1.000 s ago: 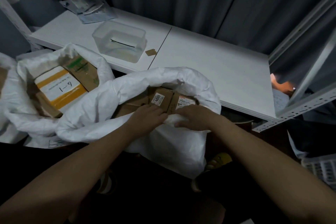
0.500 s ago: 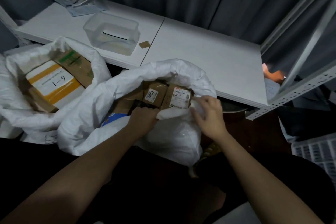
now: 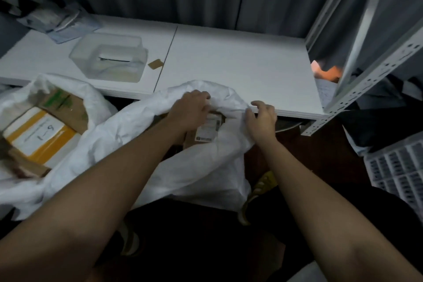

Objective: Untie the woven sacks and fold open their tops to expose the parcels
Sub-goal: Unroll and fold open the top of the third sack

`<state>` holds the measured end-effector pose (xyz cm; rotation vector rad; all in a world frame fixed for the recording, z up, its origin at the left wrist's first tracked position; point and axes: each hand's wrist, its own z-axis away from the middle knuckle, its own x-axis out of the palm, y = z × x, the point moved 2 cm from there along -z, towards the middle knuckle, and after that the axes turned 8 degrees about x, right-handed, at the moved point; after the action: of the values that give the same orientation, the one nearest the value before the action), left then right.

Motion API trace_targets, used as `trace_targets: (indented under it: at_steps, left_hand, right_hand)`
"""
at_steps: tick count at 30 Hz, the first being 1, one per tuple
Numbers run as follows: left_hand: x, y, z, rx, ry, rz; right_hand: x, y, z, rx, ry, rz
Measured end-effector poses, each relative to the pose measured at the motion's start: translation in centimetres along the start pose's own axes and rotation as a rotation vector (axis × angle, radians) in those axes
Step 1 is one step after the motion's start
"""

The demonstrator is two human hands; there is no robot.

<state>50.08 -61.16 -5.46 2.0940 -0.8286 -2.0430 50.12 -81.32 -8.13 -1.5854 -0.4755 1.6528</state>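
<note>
The white woven plastic sack (image 3: 201, 171) in the middle stands on the floor against the front edge of the white desk (image 3: 240, 59), its mouth facing up toward the camera and its body hanging down between the person's forearms. Its rim runs roughly left to right, and the far lip of that rim rises highest, just in front of the desk edge. The left hand (image 3: 190, 110) reaches across the opening and its grip is clenched on that far lip, fingers curled over the bunched white fabric. The right hand (image 3: 261, 119) sits at the right end of the rim with fingers curled, and appears to pinch the fabric there with the thumb, though motion blur keeps this unsure. Between the two hands a brown cardboard parcel with a white printed label (image 3: 208, 130) shows in the opening, nearer the left hand. Judged from this, the far lip must roll away and downward, toward the desk, to widen the opening. Further left, a second white woven sack (image 3: 75, 89) already lies open around a yellow-and-white taped box (image 3: 39, 137). A clear plastic tub (image 3: 109, 59) rests on the desk behind it.
</note>
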Motion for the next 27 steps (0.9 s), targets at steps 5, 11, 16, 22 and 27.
trace_targets:
  at_steps: [5,11,16,22,27]
  left_hand:
    - [0.0,-3.3,-6.0,-0.068,0.057,-0.12]
    - [1.0,-9.0,-10.6,-0.385,-0.247,0.067]
    - [0.8,-11.8,-9.7,-0.56,-0.5,0.239]
    - [-4.2,-10.0,-7.5,-0.241,-0.327,0.249]
    - [-9.9,-9.4,-3.5,-0.02,-0.164,0.135]
  right_hand:
    - [2.6,-2.5,-5.5,-0.082,-0.097,0.095]
    - [6.5,-4.8,-11.1,0.103,-0.356,0.131]
    - [7.2,-5.2,-12.0,0.196,-0.596,0.142]
    - [3.8,-7.6,-8.6,-0.069,-0.574,-0.013]
    - [0.8,-11.4,-5.2,-0.423,-0.498,0.13]
